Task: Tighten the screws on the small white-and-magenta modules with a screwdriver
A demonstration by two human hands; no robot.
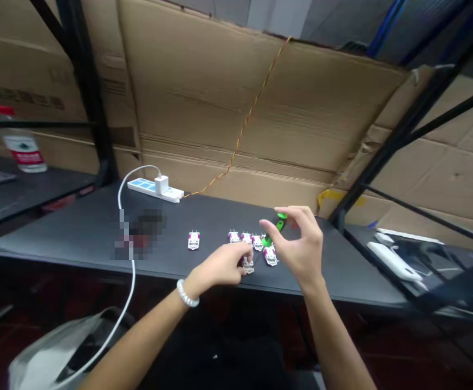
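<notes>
My left hand (228, 264) is closed, its thumb and fingers pinching a small white plug-like part (248, 266) low over the front of the black table. My right hand (303, 238) has its thumb and index finger apart in a wide C. A green and black handled tool (279, 223) shows in that gap, slanting down to the left; whether the fingers touch it I cannot tell. Just left of the right hand lies a white and purple part (270, 255). Several similar parts with thin prongs sit in a row behind my left hand, and another part (194, 240) lies apart to the left.
A white power strip (138, 186) with a charger (162, 184) stands at the back left. Its white cable (133, 281) hangs over the front edge. Cardboard (203, 97) walls the back; black metal posts (376, 162) flank the table (167, 262). A blurred patch hides something at left.
</notes>
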